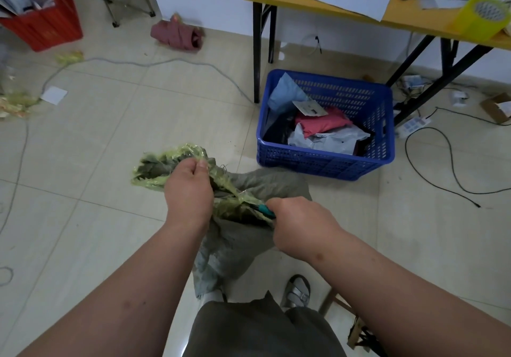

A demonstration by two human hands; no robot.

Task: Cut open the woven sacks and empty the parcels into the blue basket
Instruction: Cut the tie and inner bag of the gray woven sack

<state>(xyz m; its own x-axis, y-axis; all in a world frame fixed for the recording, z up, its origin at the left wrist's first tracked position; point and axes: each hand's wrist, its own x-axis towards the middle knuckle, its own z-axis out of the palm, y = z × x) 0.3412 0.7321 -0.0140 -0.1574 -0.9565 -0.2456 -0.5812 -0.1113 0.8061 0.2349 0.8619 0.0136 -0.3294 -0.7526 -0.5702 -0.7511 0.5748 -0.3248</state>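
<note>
Grey woven sack [243, 235] held upright over tiled floor [116, 141], in front of person's legs. Taped, bunched sack neck [177, 168] gripped by left hand [188, 190], fingers curled round it. Teal-handled cutter [266, 210] clamped in right hand [301, 226], pressed against tape below neck; blade hidden. Blue basket [326, 160] set on floor beside bench leg [257, 52], well apart from sack; pink, white and blue parcels [320, 124] seen inside.
</note>
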